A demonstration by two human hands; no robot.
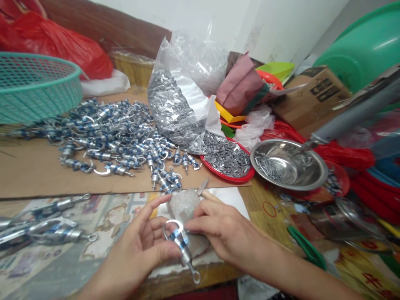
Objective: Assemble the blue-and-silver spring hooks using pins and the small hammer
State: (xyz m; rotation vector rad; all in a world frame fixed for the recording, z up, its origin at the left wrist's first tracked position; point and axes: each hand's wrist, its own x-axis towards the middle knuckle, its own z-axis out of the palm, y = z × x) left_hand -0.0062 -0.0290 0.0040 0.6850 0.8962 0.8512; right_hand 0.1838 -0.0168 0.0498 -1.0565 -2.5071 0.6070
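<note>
My left hand (142,246) holds a small silver-and-blue metal clasp (183,246) with a hook on top and a ring at the bottom, gripped between thumb and fingers. My right hand (220,231) is pinched at the clasp's upper part, fingers pressed together; a thin metal blade or tool tip (202,186) sticks out behind it. Under both hands lies a grey stone-like block (184,206) near the table's front edge.
A big heap of finished clasps (115,133) covers the cardboard; more lie at left (46,227). A teal basket (34,85), clear bag of metal parts (178,104), red tray of parts (226,160), steel bowl (289,164) and boxes crowd the right.
</note>
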